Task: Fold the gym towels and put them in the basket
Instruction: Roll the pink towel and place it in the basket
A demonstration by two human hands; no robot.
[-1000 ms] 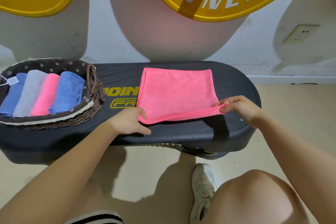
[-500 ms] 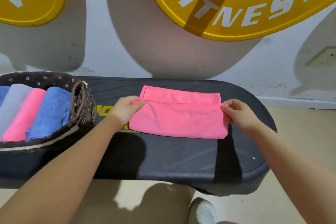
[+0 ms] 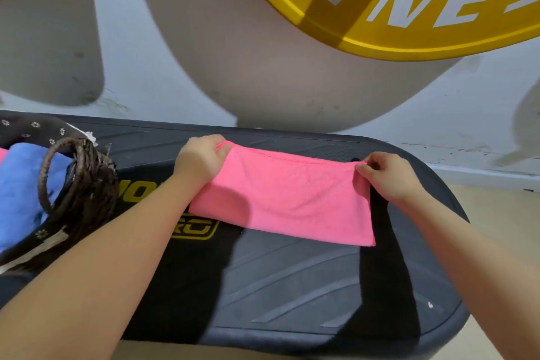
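A pink towel [image 3: 289, 199] lies folded in half on the black step platform [image 3: 306, 280], its folded edge toward me. My left hand [image 3: 200, 159] pinches the far left corner of the towel. My right hand [image 3: 385, 174] pinches the far right corner. At the left edge stands a dark wicker basket [image 3: 87, 184] with a ring handle. A rolled blue towel [image 3: 20, 184] lies inside it, with a sliver of a pink one beside it.
The platform stands against a white wall [image 3: 163, 52]. A big yellow weight plate [image 3: 409, 0] with white letters leans on the wall above the platform. Beige floor [image 3: 502, 213] shows to the right.
Both hands carried the near edge of the pink towel over to the far edge, folding it in half. My view moved closer and to the right, leaving less of the basket in sight.
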